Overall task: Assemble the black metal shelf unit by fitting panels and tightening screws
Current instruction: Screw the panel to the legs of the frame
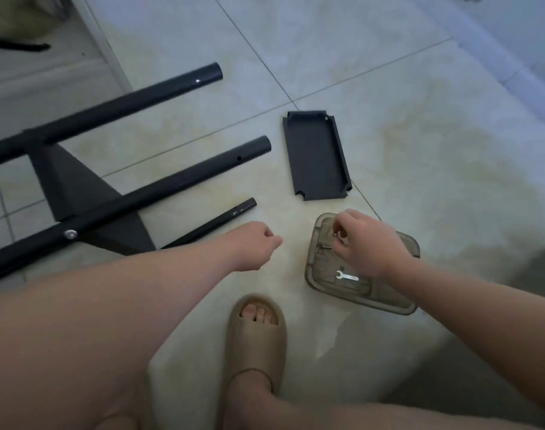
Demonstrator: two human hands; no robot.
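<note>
The partly built black shelf frame (116, 187) lies on its side at left, several round posts pointing right and one panel fixed between them by a silver screw (70, 234). A loose black tray-shaped shelf panel (314, 156) rests open side up on the tiles beyond my hands. My right hand (367, 243) hovers over a clear plastic box (410, 252), fingertips pinched on a small metal part, probably a screw. A small silver wrench (346, 276) lies inside that box. My left hand (252, 243) is a loose fist above the floor, near the end of the shortest post (221, 221).
Pale floor tiles (389, 119) stretch away to the right and far side. My foot in a beige slipper (255, 336) stands just in front of the box. A white door frame (103, 48) runs along the upper left.
</note>
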